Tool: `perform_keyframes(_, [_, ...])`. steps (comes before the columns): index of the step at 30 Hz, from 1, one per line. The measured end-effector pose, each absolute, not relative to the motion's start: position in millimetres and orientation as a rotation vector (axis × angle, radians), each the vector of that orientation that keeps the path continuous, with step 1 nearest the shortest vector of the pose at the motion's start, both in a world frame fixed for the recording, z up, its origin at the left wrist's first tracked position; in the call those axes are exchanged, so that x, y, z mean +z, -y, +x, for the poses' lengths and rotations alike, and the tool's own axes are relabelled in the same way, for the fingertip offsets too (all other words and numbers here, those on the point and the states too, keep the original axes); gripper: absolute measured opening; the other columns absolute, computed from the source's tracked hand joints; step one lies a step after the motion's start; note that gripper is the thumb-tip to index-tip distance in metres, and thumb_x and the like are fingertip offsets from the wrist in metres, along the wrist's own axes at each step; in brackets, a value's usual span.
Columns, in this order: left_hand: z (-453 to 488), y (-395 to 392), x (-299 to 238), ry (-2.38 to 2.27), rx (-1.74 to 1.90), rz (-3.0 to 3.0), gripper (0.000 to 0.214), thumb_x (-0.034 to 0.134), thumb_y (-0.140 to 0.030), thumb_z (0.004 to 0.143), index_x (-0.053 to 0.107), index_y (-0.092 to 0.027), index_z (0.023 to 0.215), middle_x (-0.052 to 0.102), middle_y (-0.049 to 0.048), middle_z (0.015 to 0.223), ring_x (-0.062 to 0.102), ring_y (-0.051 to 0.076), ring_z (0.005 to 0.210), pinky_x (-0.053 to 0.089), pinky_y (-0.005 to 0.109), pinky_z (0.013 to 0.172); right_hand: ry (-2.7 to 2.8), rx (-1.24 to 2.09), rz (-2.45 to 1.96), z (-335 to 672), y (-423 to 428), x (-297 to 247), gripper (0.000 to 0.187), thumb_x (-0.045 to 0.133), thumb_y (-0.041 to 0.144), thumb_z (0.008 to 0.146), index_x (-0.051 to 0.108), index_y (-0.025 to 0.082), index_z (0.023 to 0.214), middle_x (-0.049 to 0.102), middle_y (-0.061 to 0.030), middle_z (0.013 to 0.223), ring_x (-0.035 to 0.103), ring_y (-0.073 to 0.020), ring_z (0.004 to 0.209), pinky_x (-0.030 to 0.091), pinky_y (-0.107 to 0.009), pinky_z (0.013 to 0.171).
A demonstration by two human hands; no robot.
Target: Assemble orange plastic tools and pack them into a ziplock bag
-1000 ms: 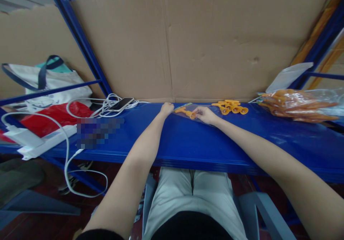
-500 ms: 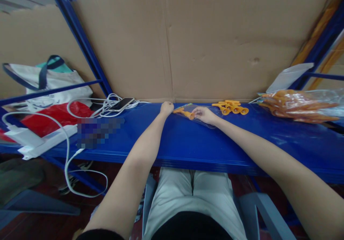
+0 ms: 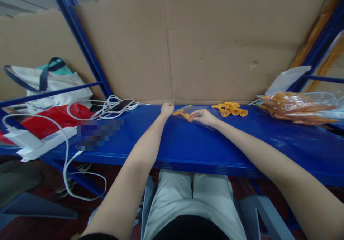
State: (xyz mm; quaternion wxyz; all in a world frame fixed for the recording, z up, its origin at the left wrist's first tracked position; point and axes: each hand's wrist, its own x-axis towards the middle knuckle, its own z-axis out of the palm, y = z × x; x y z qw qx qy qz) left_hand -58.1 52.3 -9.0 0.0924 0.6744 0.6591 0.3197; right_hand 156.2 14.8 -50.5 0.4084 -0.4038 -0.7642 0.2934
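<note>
My left hand is closed in a fist at the back of the blue shelf, gripping the left end of a small clear plastic bag. An orange plastic piece lies partly inside that bag. Pinched fingers of my right hand hold the bag and the piece from the right. Just right of my hands lies a small heap of loose orange pieces.
A clear sack of packed orange pieces and a stack of empty bags sit at the right. A phone with white cables, a power strip, a red bag and a tote lie left. Cardboard backs the shelf.
The orange piece and bag have shifted a little leftward between my hands. Both hands stay in nearly the same place; the view has tipped slightly.
</note>
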Motion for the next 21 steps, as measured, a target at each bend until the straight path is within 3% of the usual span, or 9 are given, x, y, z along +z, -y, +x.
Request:
perform_keyframes(7, [-53.0, -52.1, -11.2, -1.84, 0.934, 2.154, 0.032, 0.044, -0.015, 0.091, 0.075, -0.014, 0.099, 0.073, 0.0112, 0.114, 0.065, 0.021, 0.11, 0.048, 0.027, 0.094, 1.964, 0.712, -1.063, 156.4, -9.9, -46.9, 0.011, 0.069, 0.02, 0.081, 0.076, 0.017, 0.088, 0.076, -0.0061, 0.091, 0.07, -0.0179, 0.082, 0.055, -0.034, 0.083])
perform_keyframes(13, [-39.5, -45.8, -18.5, -1.69, 0.835, 2.491, 0.03, 0.046, -0.014, 0.091, 0.075, -0.012, 0.098, 0.073, 0.0126, 0.111, 0.065, 0.023, 0.108, 0.047, 0.03, 0.099, 2.012, 0.618, -1.089, 156.4, -8.5, -46.0, 0.019, 0.069, 0.034, 0.08, 0.075, 0.016, 0.078, 0.075, -0.0055, 0.081, 0.067, -0.018, 0.073, 0.054, -0.03, 0.073])
perform_keyframes(21, [-27.8, -46.8, -23.3, -1.513, 0.793, 2.632, 0.029, 0.046, -0.017, 0.091, 0.073, -0.015, 0.1, 0.071, 0.0104, 0.112, 0.063, 0.021, 0.111, 0.043, 0.033, 0.106, 2.027, 0.664, -1.069, 157.3, -3.0, -41.1, 0.015, 0.069, 0.03, 0.079, 0.076, 0.017, 0.081, 0.076, -0.006, 0.086, 0.068, -0.0185, 0.078, 0.054, -0.032, 0.08])
